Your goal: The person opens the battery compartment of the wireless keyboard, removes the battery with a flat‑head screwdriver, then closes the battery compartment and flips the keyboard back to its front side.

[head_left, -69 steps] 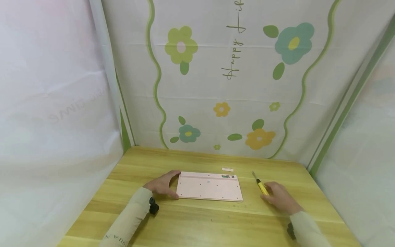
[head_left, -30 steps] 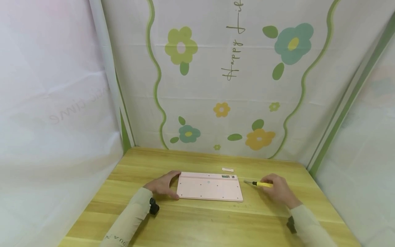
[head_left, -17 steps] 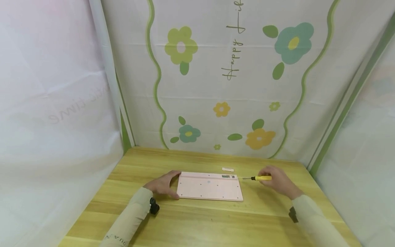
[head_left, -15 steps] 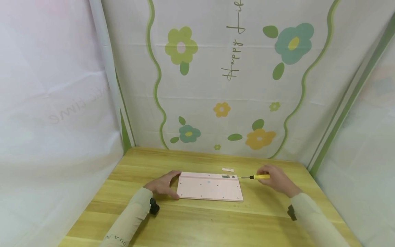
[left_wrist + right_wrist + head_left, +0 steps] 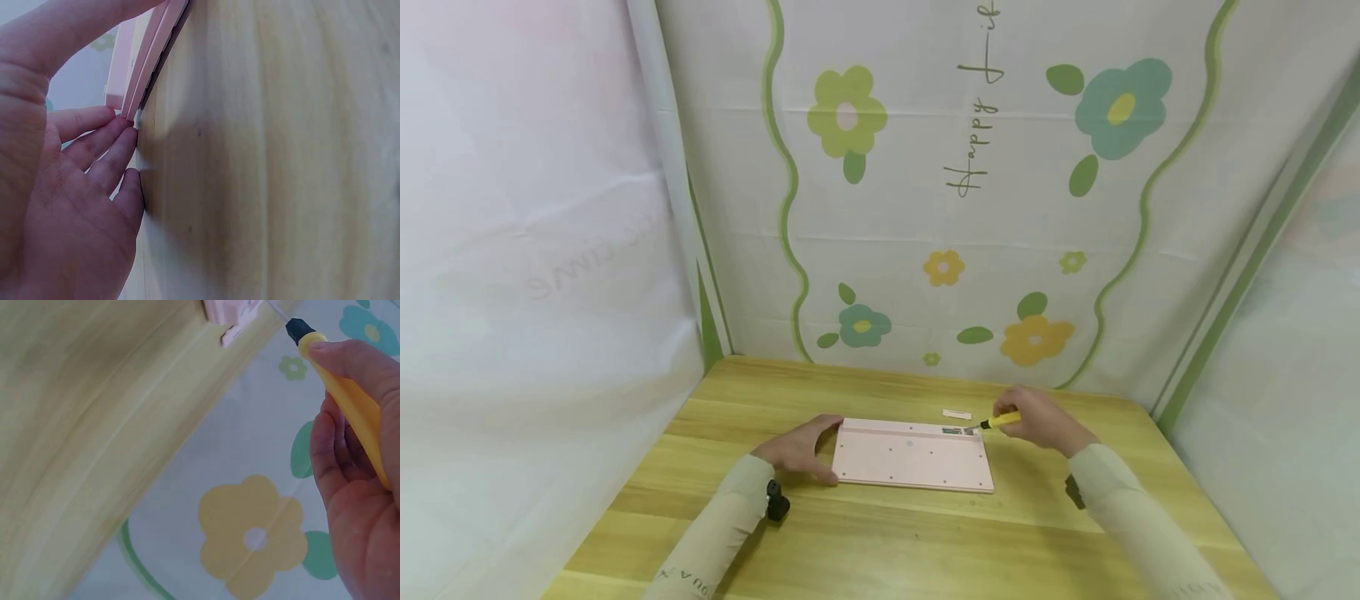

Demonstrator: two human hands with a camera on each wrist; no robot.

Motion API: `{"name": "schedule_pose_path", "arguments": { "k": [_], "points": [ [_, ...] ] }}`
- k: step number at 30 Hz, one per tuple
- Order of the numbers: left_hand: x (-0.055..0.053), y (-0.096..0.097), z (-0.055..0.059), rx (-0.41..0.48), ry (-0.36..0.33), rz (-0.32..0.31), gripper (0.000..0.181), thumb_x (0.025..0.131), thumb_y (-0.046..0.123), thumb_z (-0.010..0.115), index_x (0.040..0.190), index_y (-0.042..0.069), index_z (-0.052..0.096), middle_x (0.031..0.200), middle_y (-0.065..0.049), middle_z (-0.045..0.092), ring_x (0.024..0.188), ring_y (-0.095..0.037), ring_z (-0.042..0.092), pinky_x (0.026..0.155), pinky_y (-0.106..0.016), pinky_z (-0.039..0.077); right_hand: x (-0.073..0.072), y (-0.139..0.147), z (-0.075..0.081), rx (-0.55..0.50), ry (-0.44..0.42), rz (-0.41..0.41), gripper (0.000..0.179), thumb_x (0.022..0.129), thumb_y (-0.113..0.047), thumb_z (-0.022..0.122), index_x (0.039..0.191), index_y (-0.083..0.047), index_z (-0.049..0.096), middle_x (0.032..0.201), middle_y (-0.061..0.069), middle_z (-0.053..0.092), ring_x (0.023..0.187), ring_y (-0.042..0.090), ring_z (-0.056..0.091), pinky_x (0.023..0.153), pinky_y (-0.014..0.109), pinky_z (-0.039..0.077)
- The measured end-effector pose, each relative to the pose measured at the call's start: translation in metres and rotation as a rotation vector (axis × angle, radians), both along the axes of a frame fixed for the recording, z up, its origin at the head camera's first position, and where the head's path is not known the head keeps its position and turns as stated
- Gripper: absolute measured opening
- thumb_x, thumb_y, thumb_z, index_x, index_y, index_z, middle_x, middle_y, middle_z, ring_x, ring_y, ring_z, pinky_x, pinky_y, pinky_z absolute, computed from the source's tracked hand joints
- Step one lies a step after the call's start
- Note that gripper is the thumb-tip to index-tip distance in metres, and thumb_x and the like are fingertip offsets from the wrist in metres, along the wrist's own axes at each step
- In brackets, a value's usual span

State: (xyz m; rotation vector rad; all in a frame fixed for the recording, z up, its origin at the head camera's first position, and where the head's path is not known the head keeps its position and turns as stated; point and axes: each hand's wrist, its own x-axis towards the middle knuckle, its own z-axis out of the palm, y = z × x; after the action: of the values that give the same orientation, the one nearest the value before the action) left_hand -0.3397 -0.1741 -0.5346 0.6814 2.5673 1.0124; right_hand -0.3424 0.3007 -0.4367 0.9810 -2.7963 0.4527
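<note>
A pink keyboard (image 5: 898,458) lies face down on the table, its small battery compartment (image 5: 958,431) uncovered at the far right corner. My left hand (image 5: 797,450) holds the keyboard's left end, with the thumb at the near corner and the fingers at the far one. In the left wrist view those fingertips (image 5: 125,122) touch the keyboard's end. My right hand (image 5: 1037,417) grips a screwdriver (image 5: 1002,419) by its yellow handle. The screwdriver's tip is at the right part of the compartment; whether it touches anything inside is too small to tell.
A small pale cover piece (image 5: 957,414) lies on the wooden table (image 5: 850,542) just behind the keyboard. A flower-printed cloth wall (image 5: 902,208) rises at the table's back edge, and white cloth hangs on both sides.
My right hand has turned the screwdriver and moved it left, bringing its tip from beside the keyboard onto the compartment. My left hand keeps its place on the keyboard.
</note>
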Motion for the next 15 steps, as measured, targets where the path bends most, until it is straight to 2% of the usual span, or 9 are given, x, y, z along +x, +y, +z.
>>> {"name": "schedule_pose_path", "arguments": {
  "k": [8,12,15],
  "points": [
    [0.002,0.002,0.004,0.007,-0.007,0.002,0.120,0.073,0.037,0.097,0.166,0.007,0.028,0.172,-0.019,0.030,0.159,-0.044,0.027,0.126,-0.065,0.029,-0.008,-0.018,0.009,0.057,-0.053,0.013,0.014,0.084,-0.001,0.081,0.096,-0.007,0.077,0.097,0.002,0.074,0.092,0.022,0.069,0.080,0.037,0.061],
    [0.002,0.002,0.004,0.008,-0.008,0.004,0.120,0.073,0.037,0.097,0.166,0.008,0.029,0.171,-0.019,0.030,0.159,-0.044,0.028,0.126,-0.065,0.029,-0.009,-0.029,0.014,0.072,-0.081,0.010,0.015,0.082,0.002,0.080,0.096,-0.005,0.078,0.096,0.004,0.075,0.092,0.023,0.069,0.080,0.038,0.061],
    [0.003,0.001,0.004,0.003,-0.007,0.006,0.119,0.073,0.037,0.097,0.166,0.008,0.029,0.171,-0.018,0.030,0.159,-0.043,0.028,0.127,-0.065,0.029,-0.010,-0.039,0.019,0.087,-0.113,-0.004,0.016,0.078,0.008,0.078,0.089,-0.004,0.078,0.091,0.004,0.074,0.088,0.022,0.066,0.077,0.037,0.059]
  ]
}}
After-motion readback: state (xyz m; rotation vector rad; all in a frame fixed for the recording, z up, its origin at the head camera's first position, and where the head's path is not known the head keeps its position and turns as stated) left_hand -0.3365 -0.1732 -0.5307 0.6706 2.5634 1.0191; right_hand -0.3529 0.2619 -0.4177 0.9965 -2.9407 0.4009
